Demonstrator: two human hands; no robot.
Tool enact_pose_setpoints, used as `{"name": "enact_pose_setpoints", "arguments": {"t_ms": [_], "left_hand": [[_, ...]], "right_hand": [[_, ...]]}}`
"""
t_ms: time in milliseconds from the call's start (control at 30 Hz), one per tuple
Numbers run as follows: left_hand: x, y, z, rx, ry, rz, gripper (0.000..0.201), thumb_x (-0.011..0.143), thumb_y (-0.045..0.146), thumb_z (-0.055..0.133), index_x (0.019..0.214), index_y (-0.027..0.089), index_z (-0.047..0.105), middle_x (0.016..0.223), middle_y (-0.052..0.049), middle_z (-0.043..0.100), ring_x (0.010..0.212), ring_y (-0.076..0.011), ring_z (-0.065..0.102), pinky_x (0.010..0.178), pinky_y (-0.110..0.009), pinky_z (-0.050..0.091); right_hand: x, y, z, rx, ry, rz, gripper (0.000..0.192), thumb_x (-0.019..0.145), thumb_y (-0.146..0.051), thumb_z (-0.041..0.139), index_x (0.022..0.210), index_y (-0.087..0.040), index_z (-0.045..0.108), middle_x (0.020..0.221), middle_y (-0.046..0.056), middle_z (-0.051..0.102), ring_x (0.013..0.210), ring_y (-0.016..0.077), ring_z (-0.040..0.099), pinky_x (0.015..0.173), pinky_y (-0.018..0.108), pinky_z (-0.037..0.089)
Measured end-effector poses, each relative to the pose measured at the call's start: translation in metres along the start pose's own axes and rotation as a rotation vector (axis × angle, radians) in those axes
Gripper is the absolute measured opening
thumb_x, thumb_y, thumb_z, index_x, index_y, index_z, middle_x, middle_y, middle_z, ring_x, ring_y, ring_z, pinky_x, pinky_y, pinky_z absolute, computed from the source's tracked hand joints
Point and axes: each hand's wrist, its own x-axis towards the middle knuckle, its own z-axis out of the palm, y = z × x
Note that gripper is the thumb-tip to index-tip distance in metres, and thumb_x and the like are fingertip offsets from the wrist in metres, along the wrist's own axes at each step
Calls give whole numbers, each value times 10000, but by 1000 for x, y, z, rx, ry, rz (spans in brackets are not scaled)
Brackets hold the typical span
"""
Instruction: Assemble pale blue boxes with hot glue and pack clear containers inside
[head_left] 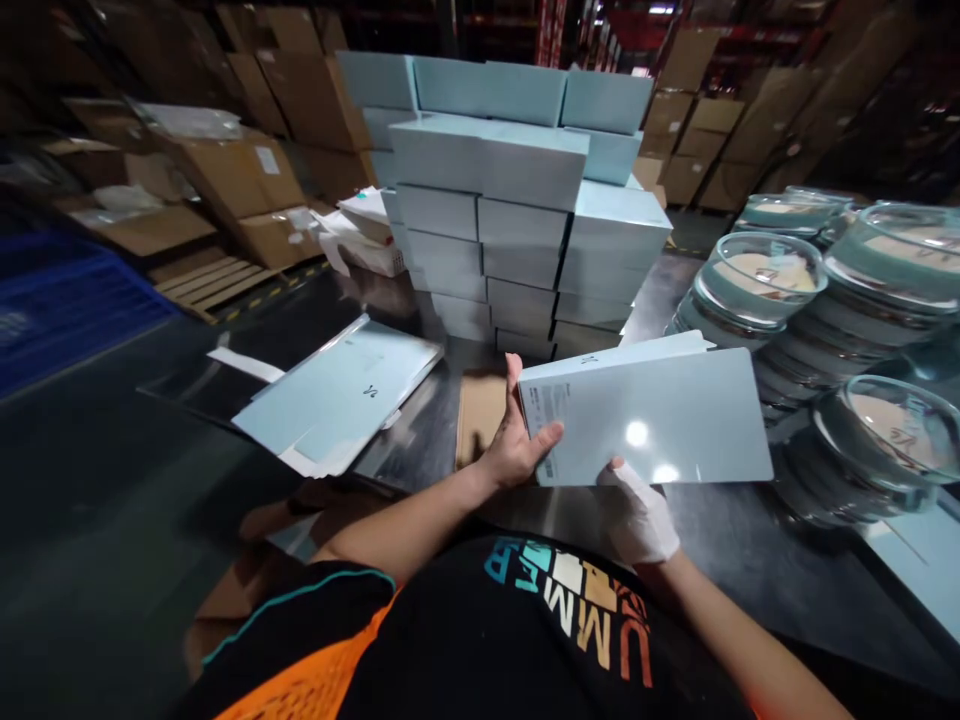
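Note:
A pale blue, partly folded carton [675,415] is held up over the table, its printed label towards me and its long flaps spread at the top right. My left hand [516,440] grips its left end, thumb across the front and the other fingers along the end. My right hand [641,515], in a white glove with a bare thumb tip, pinches the lower edge; its fingers are mostly hidden. Flat pale blue cartons [345,390] lie in a pile to the left. Beneath my left hand, a brown cardboard piece [480,410] rests on the table.
Closed pale blue boxes [525,170] form a tall stack behind the carton. Stacked glass bowls [765,280] with round paper inserts crowd the right side. A white basket [375,245] stands back left, near brown cartons [232,175] on a pallet. The dark table [420,450] reaches close to my body.

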Motion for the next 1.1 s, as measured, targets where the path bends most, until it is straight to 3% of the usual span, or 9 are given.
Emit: {"name": "enact_pose_setpoints", "arguments": {"t_ms": [100, 200, 300, 400, 533, 633, 767, 967, 1100], "left_hand": [[-1, 3, -4, -10, 16, -15, 1312, 882, 726, 768, 1747, 321, -131, 1876, -189, -57, 1733, -387, 155, 1359, -527, 320], [0, 4, -8, -65, 3, -55, 1281, 843, 738, 801, 1759, 277, 33, 1829, -238, 222, 1614, -420, 425, 1260, -526, 467], [1, 4, -13, -125, -25, -105, 1243, 824, 744, 817, 1744, 220, 166, 1620, -246, 550, 1385, -396, 654, 1165, -513, 545], [2, 5, -16, -137, -46, -111, 1213, 834, 724, 822, 1744, 206, 208, 1469, -214, 676, 1250, -362, 730, 1133, -502, 562], [2, 9, -15, -157, -48, -90, 1156, 860, 689, 816, 1748, 220, 244, 1493, -195, 683, 1377, -373, 675, 1175, -487, 541], [2, 9, -15, -197, -47, -68, 1071, 875, 639, 822, 1731, 234, 320, 1622, -177, 604, 1512, -376, 575, 1252, -489, 491], [5, 2, -20, -273, -65, -67, 934, 871, 568, 834, 1675, 278, 457, 1683, -122, 564, 1595, -376, 490, 1328, -525, 418], [8, -2, -19, -265, -79, -99, 869, 899, 560, 788, 1662, 310, 454, 1678, -127, 564, 1560, -369, 539, 1278, -551, 488], [-2, -1, -11, -139, -25, -202, 910, 871, 618, 829, 1600, 200, 483, 1500, -204, 692, 1265, -333, 752, 1080, -474, 626]], "right_hand": [[0, -5, 7, 29, -8, 69, 434, 600, -534, 1001, 905, -279, 826, 937, 34, 844, 1073, 317, 808, 935, 453, 701], [1, -6, 8, 38, 12, 80, 439, 592, -535, 987, 908, -287, 809, 962, 21, 848, 1139, 327, 792, 960, 466, 689], [1, -4, 6, 44, 39, 84, 427, 595, -514, 981, 894, -273, 796, 932, 41, 849, 1125, 347, 796, 963, 483, 684], [-1, -4, 7, 53, 57, 54, 419, 605, -510, 975, 887, -271, 778, 978, 41, 852, 1129, 346, 795, 974, 479, 681], [-4, -7, 12, 92, 91, 61, 445, 544, -474, 998, 864, -272, 763, 982, 31, 851, 1109, 331, 797, 971, 452, 686], [-6, -11, 15, 129, 126, 79, 470, 474, -437, 1017, 824, -275, 747, 917, 23, 843, 1027, 325, 809, 940, 452, 692], [-6, -12, 14, 133, 109, 45, 387, 537, -429, 986, 796, -273, 743, 854, 24, 834, 987, 322, 818, 913, 448, 693], [-4, -8, 9, 96, 57, 20, 380, 601, -449, 991, 843, -263, 766, 836, -1, 822, 888, 286, 813, 880, 421, 693], [-1, -5, 2, 75, 71, -13, 330, 668, -454, 990, 762, -267, 735, 647, -48, 713, 613, 184, 695, 734, 327, 661]]}}
